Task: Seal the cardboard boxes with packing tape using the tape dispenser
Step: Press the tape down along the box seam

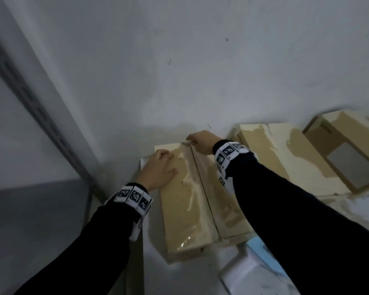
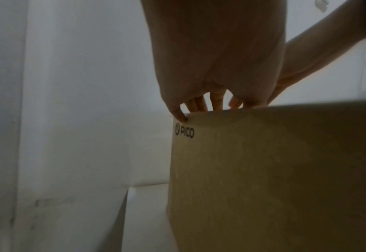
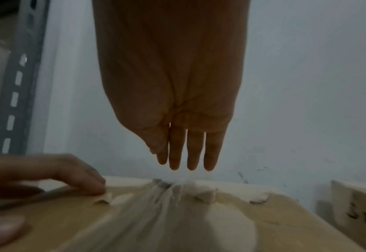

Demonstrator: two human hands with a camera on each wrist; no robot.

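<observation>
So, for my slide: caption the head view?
Both hands, left hand and right hand, press tape onto a cardboard box.

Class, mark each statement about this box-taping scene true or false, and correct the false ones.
1. The left hand rests flat on top of the nearest box. True.
2. The right hand is at the near end of that box. False: it is at the far end, by the wall.
3. The box's side shows the word PICO. True.
4. A tape dispenser is held in the right hand. False: no dispenser is in view.
5. More boxes lie to the right. True.
</observation>
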